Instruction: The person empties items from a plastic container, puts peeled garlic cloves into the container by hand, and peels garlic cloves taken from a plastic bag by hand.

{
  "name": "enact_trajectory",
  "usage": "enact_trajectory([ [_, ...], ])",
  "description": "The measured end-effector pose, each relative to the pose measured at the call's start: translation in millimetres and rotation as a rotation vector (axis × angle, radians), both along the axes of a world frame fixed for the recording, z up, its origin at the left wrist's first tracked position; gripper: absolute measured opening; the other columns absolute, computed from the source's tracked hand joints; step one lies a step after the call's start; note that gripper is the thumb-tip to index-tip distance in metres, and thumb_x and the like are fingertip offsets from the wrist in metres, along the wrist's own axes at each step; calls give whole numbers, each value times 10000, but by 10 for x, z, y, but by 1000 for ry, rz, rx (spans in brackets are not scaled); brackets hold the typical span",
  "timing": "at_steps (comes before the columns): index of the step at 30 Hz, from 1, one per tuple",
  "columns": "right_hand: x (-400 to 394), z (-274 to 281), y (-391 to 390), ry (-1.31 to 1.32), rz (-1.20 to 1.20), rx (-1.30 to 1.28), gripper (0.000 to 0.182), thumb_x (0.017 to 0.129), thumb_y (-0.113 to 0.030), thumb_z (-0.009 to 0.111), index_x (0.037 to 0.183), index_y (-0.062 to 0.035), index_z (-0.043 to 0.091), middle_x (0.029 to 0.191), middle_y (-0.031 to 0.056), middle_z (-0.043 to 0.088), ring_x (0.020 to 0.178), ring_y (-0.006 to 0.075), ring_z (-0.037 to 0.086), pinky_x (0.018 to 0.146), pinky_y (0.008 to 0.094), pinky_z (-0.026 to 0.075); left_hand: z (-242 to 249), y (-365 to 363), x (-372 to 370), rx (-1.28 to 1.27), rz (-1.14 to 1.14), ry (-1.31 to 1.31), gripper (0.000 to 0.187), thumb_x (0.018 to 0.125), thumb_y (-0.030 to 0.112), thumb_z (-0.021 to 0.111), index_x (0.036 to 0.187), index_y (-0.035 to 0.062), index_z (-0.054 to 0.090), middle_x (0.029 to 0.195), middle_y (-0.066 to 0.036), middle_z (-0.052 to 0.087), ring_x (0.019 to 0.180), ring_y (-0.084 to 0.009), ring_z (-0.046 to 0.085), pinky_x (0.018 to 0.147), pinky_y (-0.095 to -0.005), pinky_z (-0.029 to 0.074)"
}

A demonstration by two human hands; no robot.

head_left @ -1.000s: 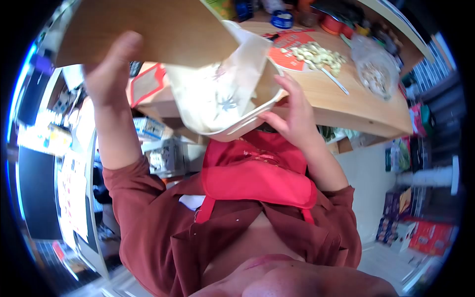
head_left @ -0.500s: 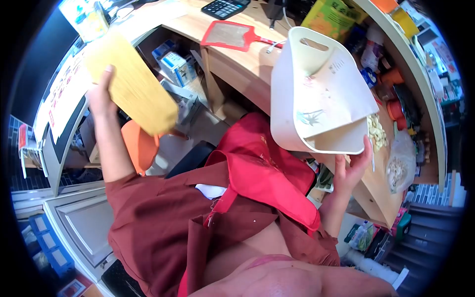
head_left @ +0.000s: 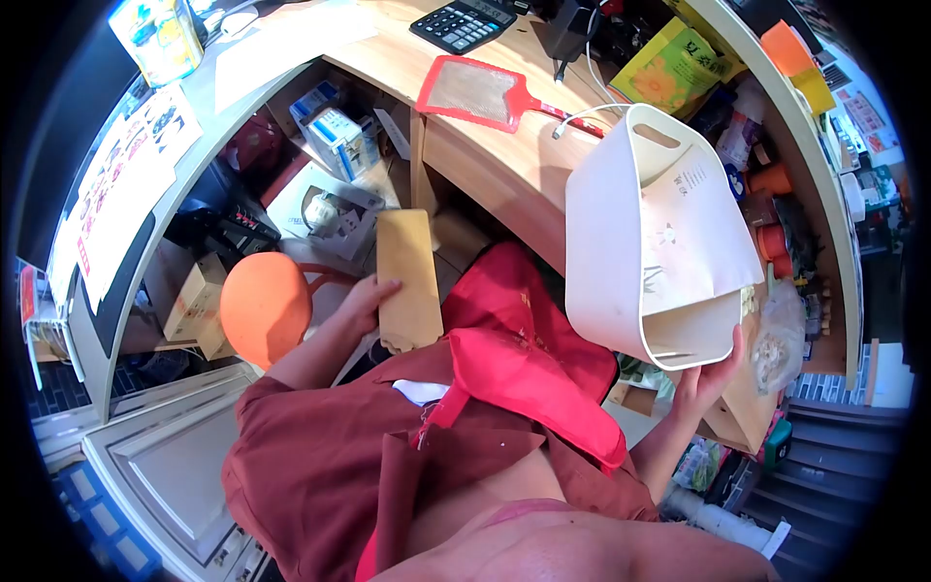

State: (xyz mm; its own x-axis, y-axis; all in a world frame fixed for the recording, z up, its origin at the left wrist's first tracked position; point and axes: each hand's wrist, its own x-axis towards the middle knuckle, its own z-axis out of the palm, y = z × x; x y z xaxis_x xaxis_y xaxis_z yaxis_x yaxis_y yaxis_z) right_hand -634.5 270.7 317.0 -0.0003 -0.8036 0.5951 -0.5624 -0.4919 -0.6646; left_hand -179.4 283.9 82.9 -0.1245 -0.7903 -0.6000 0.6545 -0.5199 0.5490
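Observation:
My left hand [head_left: 366, 303] is closed on a flat, tan rectangular piece [head_left: 409, 276], which hangs in front of my body below the desk's edge. Its thumb lies across the face, and the fingers are hidden behind it. On the right, a white plastic bin [head_left: 606, 247] with a cut-out handle lies tipped, its mouth towards me. A pale sheet with printed plants and writing [head_left: 693, 233] is inside it. My right hand [head_left: 708, 376] grips the bin's near rim from below, with some fingers hidden under it.
A red fly swatter [head_left: 475, 92] and a black calculator [head_left: 462, 26] lie on the wooden desk [head_left: 504, 155]. A white cable runs beside the bin. An orange stool seat [head_left: 265, 308] stands left, with boxes under the desk. A plastic bag [head_left: 779, 339] sits right of the bin.
My left hand has brought the tan piece down and inward from over the left desk to in front of my body. The bin and my right hand appear slightly lower and further right.

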Motion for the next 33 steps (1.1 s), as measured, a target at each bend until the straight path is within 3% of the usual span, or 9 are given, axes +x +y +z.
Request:
enact_trajectory([
  [7, -5, 6, 43, 85, -148, -2, 636, 830, -119, 579, 1358, 23, 253, 1327, 184, 361, 1199, 270, 419, 1009, 374, 327, -310, -63, 355, 98, 62, -86, 387, 872, 160, 558, 1192, -40, 468, 1108, -178, 587, 979, -313, 604, 852, -440, 493],
  [14, 30, 35, 100, 97, -181, 36, 760, 827, -335, 629, 1383, -4, 231, 1350, 182, 358, 1212, 279, 419, 997, 391, 348, -517, -1402, 1561, -127, 396, -187, 421, 868, 202, 589, 1206, -18, 470, 1156, -163, 570, 1053, -314, 572, 901, -463, 472],
  [16, 34, 49, 111, 93, -180, 34, 809, 801, -327, 668, 1380, 1, 208, 1344, 200, 355, 1204, 291, 430, 986, 400, 366, -127, -1866, 1764, -153, 458, -441, 275, 888, 267, 572, 1020, 26, 581, 836, -100, 627, 707, -208, 622, 587, -300, 496],
  [18, 95, 67, 114, 87, -185, 38, 823, 798, -348, 672, 1380, 1, 206, 1346, 199, 354, 1205, 293, 429, 990, 403, 363, -360, -2347, 2336, -84, 442, -485, 244, 877, 310, 585, 866, 67, 564, 499, 6, 445, 380, -108, 383, 355, -276, 316],
  [19, 122, 87, 118, 88, -185, 40, 830, 796, -358, 674, 1380, 1, 205, 1347, 198, 354, 1205, 295, 428, 991, 405, 362, -681, -2508, 2598, -135, 397, -295, 333, 856, 363, 599, 916, 37, 568, 542, -55, 477, 443, -168, 470, 397, -285, 381],
  [22, 185, 86, 110, 97, -233, 34, 838, 797, -437, 648, 1385, -7, 234, 1334, 187, 358, 1198, 291, 427, 986, 415, 359, -820, -2565, 2322, 244, 387, -655, 536, 801, 449, 630, 1114, 27, 521, 742, -160, 527, 644, -342, 561, 581, -424, 479],
  [24, 162, 61, 118, 114, -244, 22, 833, 798, -426, 649, 1383, -3, 234, 1336, 188, 354, 1200, 296, 425, 984, 420, 361, -1120, -2485, 2064, 285, 259, -568, 469, 791, 398, 641, 1115, 74, 541, 961, -112, 576, 897, -323, 563, 699, -489, 423],
  [27, 168, 59, 152, 68, -234, 47, 848, 785, -395, 676, 1380, -1, 217, 1345, 199, 349, 1215, 302, 412, 991, 420, 357, -1374, -2301, 1787, 94, -93, -516, 309, 836, 249, 600, 1090, 76, 566, 920, -81, 633, 721, -201, 611, 604, -323, 454],
  [33, 111, 79, 115, 15, -232, 76, 860, 765, -405, 681, 1377, 9, 239, 1342, 207, 354, 1218, 304, 406, 1006, 426, 338, -413, -1836, 907, -209, 223, -483, 250, 852, 131, 560, 1087, 47, 567, 910, -60, 638, 759, -158, 613, 679, -253, 480],
])
